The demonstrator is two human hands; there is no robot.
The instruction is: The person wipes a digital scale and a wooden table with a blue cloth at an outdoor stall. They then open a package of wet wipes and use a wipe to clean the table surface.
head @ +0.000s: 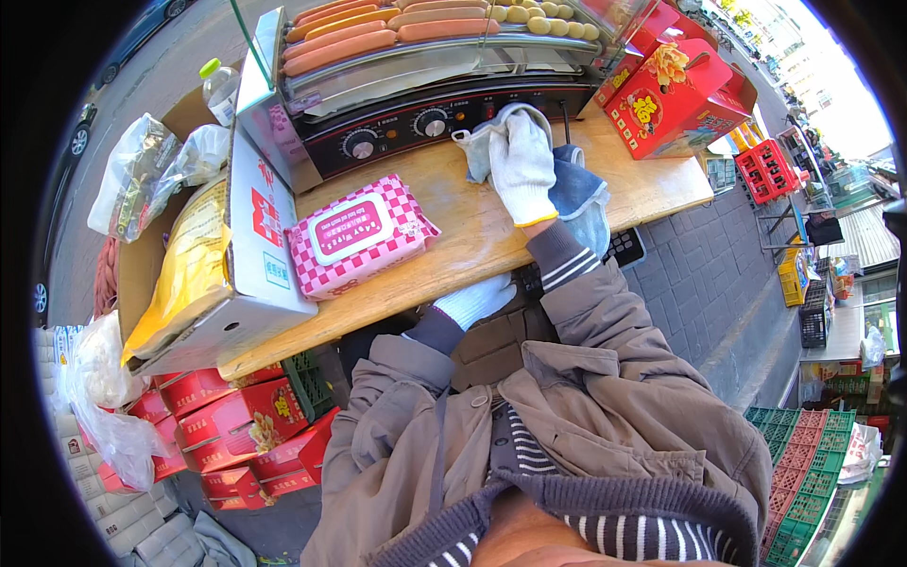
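My right hand (523, 170), in a white knit glove, presses a blue-grey cloth (582, 191) against the lower front of a sausage roller grill (453, 117). Part of the cloth bunches out left of the glove and part hangs right, over the table's front edge. Two dials with silver knobs sit on the grill's black panel, left of this hand. Sausages (340, 53) and small pale balls (560, 27) lie on the rollers behind glass. Below the edge of the wooden table (453, 234) is my left hand (476, 301), also gloved; the tabletop hides part of it, and its grip is unclear.
A pink checked pack of baby wipes (361, 237) lies on the table beside an open carton (266, 212). Red gift boxes (680, 99) stand at the right end; more red boxes (241, 425) are stacked below left. Plastic crates (808, 468) sit lower right.
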